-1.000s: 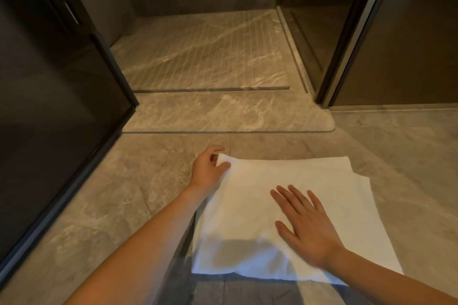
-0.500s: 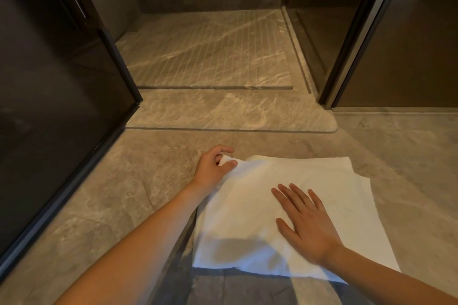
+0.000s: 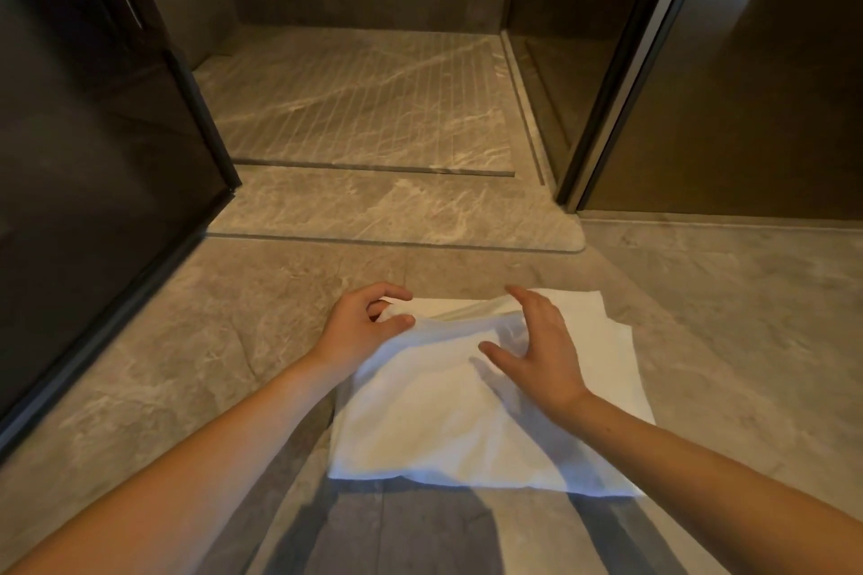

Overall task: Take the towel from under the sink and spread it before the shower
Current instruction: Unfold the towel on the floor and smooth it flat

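Pinching the far left corner of the towel, the left hand holds that top layer lifted a little off the rest. The right hand is wide, with its fingers spread and lightly bent above the far edge. I cannot tell whether the fingertips touch the cloth. The towel lies folded on the floor, just short of the shower's stone sill, and at least 2 layers show at its right edge.

The main risk, as I judge it, is that the whole stack follows the 1 lifted corner. The stone floor looks smooth, and nothing pins the lower layers, so a pull could slide the bundle instead of opening it. A pull from 1 corner alone could also twist the sheet and leave it skewed to the sill, or bunched in a ridge near the middle. If the fold is thrown forward, the far edge may land on the sill or on the grooved shower floor, not flat before it. A fold opened leftward has the dark glass panel to stay clear of.
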A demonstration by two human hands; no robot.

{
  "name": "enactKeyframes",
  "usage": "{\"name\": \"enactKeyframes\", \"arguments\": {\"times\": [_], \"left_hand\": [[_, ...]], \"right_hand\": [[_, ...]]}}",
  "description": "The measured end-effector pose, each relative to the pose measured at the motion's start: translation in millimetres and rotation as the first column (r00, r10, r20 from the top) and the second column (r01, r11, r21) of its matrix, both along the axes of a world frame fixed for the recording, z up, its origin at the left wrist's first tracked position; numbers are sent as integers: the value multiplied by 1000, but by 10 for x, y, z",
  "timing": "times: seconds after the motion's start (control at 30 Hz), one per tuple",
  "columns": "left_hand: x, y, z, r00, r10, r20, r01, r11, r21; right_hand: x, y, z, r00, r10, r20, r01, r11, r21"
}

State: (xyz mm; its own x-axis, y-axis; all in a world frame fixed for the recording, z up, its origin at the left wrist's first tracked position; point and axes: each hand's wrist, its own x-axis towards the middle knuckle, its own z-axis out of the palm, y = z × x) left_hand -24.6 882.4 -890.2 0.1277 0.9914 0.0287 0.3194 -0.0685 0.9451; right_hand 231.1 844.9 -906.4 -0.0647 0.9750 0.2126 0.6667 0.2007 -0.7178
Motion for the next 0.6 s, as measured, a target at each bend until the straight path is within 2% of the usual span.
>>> {"name": "enactKeyframes", "arguments": {"times": [0.03, 0.1, 0.13, 0.17, 0.3, 0.5, 0.6], "left_hand": [[-6, -42, 9, 1000, 0, -3, 0, 1000, 13], [-8, -144, 30, 1000, -7, 0, 7, 1000, 23], [-8, -196, 41, 1000, -16, 6, 16, 1000, 23], [-14, -242, 49, 1000, -27, 9, 27, 999, 23], [-51, -344, 61, 1000, -6, 14, 6, 1000, 13], [-128, -415, 88, 999, -27, 45, 29, 998, -56], [-156, -445, 107, 999, -43, 34, 45, 996, -73]], "right_hand": [[25, 55, 65, 994, 65, 84, -69, 997, 45], [65, 160, 165, 940, 208, 272, -208, 978, -29], [84, 198, 181, 916, 242, 320, -231, 970, -72], [91, 221, 180, 914, 242, 325, -227, 970, -85], [143, 136, 165, 969, 188, 159, -177, 981, -79], [322, 24, 140, 928, 239, 284, -198, 966, -167], [327, 3, 160, 971, 182, 158, -159, 976, -150]]}}
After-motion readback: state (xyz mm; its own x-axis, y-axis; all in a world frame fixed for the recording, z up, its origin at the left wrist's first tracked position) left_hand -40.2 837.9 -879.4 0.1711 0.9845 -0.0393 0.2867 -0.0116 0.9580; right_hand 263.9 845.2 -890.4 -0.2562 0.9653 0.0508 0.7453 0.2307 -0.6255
